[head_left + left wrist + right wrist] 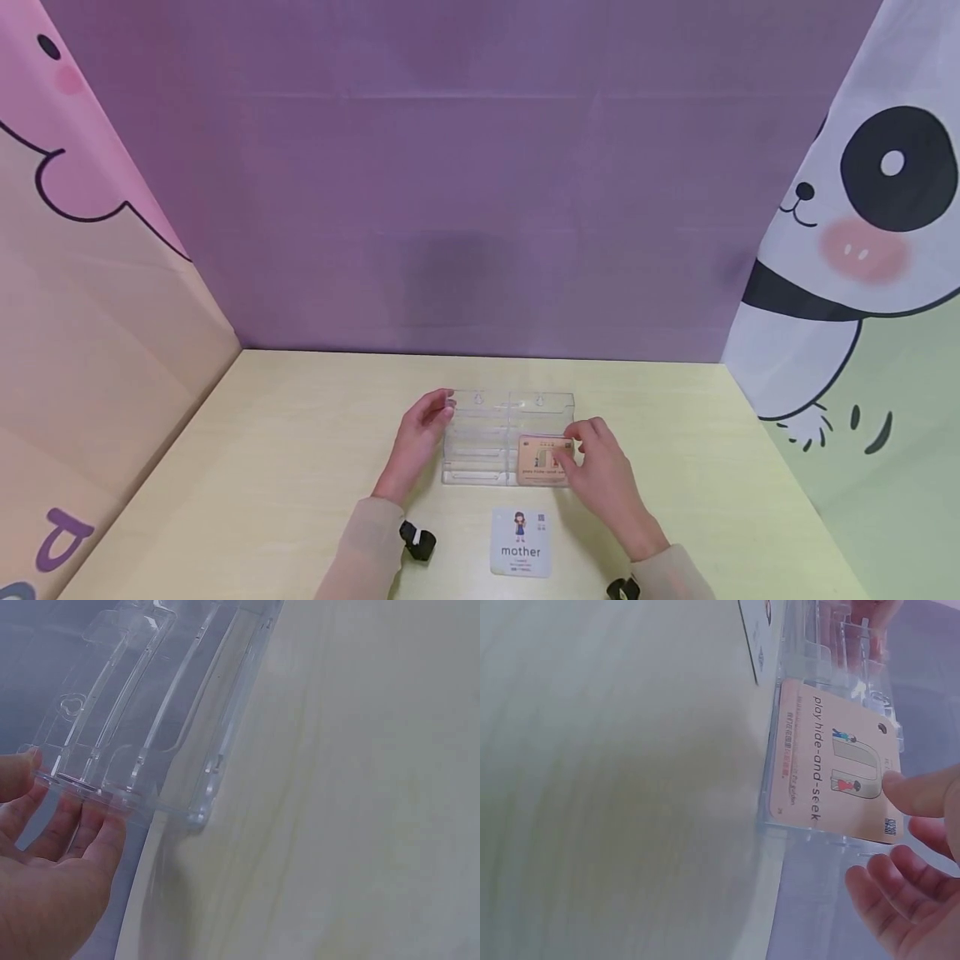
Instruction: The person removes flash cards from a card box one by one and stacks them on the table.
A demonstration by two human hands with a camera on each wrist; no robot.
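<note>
A clear plastic card rack (476,429) with tiered pockets leans back on the table. My left hand (422,437) grips its upper left side; in the left wrist view the thumb is at the edge and the fingers are seen through the plastic. A peach card (832,761) reading "play hide-and-seek" sits in the rack's lower right pocket. My right hand (603,475) is at the rack's right side, its thumb (919,793) touching the card's upper part. Its other fingers (881,896) are loosely bent beside the rack. Whether a finger reaches behind the card is hidden.
A white card (520,542) reading "mother" lies flat on the pale wooden table (300,467) in front of the rack. A purple cloth (480,208) hangs behind the table. Printed cloth panels (847,250) flank both sides.
</note>
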